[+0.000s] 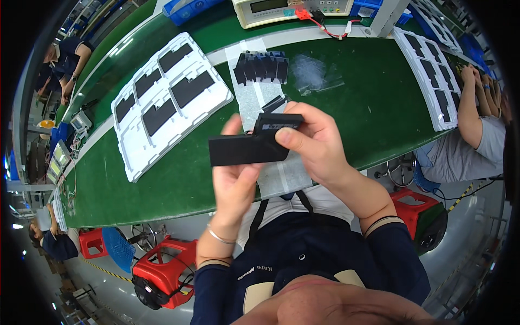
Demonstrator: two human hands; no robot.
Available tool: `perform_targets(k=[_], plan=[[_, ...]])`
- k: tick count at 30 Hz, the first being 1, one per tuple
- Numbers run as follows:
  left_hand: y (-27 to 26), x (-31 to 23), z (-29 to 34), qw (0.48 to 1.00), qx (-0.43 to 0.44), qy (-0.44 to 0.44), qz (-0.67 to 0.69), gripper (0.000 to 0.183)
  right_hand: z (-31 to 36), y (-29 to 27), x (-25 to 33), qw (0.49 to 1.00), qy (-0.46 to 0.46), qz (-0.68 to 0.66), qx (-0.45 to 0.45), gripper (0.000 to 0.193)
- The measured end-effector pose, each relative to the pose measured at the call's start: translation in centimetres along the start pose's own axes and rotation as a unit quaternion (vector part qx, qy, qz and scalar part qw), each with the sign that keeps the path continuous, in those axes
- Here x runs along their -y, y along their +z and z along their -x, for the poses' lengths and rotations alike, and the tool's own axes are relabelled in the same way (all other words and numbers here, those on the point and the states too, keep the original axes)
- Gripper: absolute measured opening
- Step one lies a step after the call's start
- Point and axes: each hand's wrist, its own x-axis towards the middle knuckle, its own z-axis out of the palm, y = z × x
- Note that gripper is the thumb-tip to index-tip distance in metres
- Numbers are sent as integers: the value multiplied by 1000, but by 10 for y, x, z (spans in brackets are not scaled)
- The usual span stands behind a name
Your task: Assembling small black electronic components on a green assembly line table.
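Above the near part of the green bench, both of my hands hold a flat black L-shaped battery pack (pixel 238 150), tilted up in front of me. My left hand (pixel 230 187) grips its wide lower part from beneath, some fingers hidden behind it. With thumb on the front face and fingers behind, my right hand (pixel 319 143) pinches the narrower upper part, where a printed label shows. Just beyond the hands, a small dark strip-like piece (pixel 275 103) lies on a grey mat (pixel 250 108). Further back on that mat, several thin black pieces (pixel 261 67) stand in a row.
A white tray (pixel 225 97) with several black packs lies at the left. Clear plastic films (pixel 311 73) lie beyond my right hand. At the back stands a beige meter (pixel 260 19) with red and black leads. Another white tray (pixel 432 103) lies near a co-worker's arm (pixel 472 116) at the right.
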Motion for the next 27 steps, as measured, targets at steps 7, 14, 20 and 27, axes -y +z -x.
perform_targets(k=[7,14,20,27], plan=[[-7,7,13,998,-54,-29,16,19,-4,-23,5,984,39,117,125,19],[-10,5,20,998,-42,-8,-41,17,-13,-15,13,978,127,125,105,23],[-5,5,26,996,-69,19,-56,15,-1,-5,8,869,-213,444,48,10],[-9,3,24,997,-68,9,-48,15,-10,-7,20,939,-10,328,103,11]])
